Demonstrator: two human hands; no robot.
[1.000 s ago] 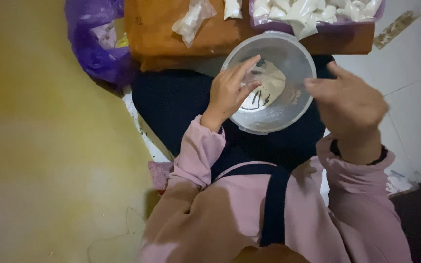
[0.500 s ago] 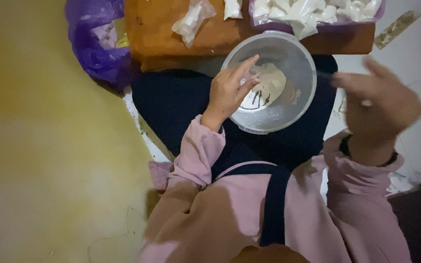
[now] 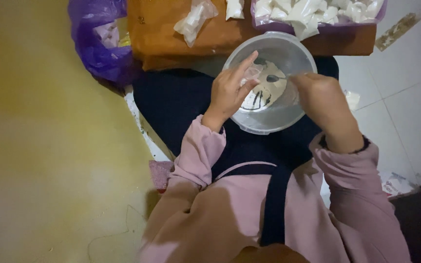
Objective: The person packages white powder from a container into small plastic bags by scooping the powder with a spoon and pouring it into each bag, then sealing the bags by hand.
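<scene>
A metal bowl (image 3: pixel 296 52) rests on my dark-clothed lap, with a little whitish powder (image 3: pixel 274 90) at its bottom. My left hand (image 3: pixel 227 92) is over the bowl's left rim and pinches a small clear plastic bag (image 3: pixel 252 74), index finger stretched out. My right hand (image 3: pixel 325 100) is over the bowl's right side and grips a small spoon (image 3: pixel 272 78), whose head points toward the little bag. The two hands are close but apart.
A low orange board (image 3: pixel 162 36) lies just beyond the bowl with filled white packets (image 3: pixel 193 19) on it. A purple tray (image 3: pixel 381 12) of several packets stands at the back right. A purple plastic bag (image 3: pixel 98 48) sits at the left. White floor tiles (image 3: pixel 405 97) lie right.
My right hand swung out to the right of the bowl, then came back over it with the spoon. My left hand stayed at the bowl with the small bag.
</scene>
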